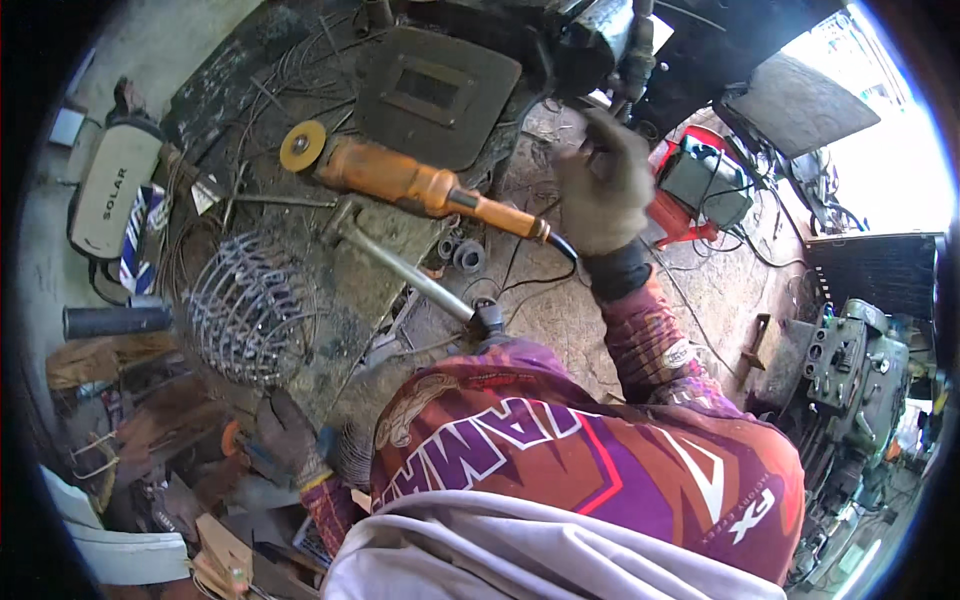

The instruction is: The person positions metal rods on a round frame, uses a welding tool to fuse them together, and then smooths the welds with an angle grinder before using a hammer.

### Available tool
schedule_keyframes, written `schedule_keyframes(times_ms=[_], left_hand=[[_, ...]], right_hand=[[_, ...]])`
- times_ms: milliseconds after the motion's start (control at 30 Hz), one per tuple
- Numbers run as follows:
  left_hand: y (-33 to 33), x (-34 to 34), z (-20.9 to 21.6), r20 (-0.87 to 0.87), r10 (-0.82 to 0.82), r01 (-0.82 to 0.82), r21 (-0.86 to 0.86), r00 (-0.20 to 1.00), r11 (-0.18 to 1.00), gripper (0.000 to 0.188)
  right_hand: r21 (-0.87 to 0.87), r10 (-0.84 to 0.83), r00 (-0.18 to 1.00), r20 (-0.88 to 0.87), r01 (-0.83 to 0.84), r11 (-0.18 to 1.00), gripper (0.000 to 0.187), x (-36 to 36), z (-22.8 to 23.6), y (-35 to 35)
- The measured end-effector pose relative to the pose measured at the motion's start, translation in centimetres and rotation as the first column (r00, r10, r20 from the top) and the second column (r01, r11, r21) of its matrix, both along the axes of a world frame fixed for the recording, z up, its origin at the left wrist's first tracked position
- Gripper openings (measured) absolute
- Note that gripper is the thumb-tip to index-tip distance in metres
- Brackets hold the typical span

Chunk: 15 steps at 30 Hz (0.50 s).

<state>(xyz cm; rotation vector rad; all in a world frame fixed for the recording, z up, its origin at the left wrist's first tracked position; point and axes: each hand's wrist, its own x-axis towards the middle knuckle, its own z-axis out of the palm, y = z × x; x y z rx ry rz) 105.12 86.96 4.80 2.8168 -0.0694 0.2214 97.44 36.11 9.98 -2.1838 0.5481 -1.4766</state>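
Observation:
My right hand, in a grey work glove, is raised above the floor to the right of an orange angle grinder. Motion blurs its fingers, so its grip is unclear. The grinder lies with its yellow disc to the left and its cord end toward that hand. Below it rests a hammer with a metal handle. Low on the left is my gloved left hand, its fingers stretched out beside the bench edge. An orange round piece is close to it. Nothing shows in its fingers.
A dark welding shield lies behind the grinder. A bent-rod metal cage sits on the left. Metal rings lie near the hammer. Cables cross the floor by a red stand. A large machine stands at right.

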Motion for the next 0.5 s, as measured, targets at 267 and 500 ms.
schedule_keyframes(times_ms=[267,500], left_hand=[[-2.4,0.3,2.0,-0.136,0.116,-0.096,0.143,0.984,0.985,0.053],[-0.1,0.6,-0.5,0.012,0.013,-0.011,-0.199,1.0,0.98,0.033]], right_hand=[[0.518,-0.154,0.925,-0.346,0.326,0.791,0.061,-0.7,-7.4,-20.6],[0.216,0.337,0.775,-0.535,-0.26,0.941,0.042,0.8,-15.0,-31.4]])
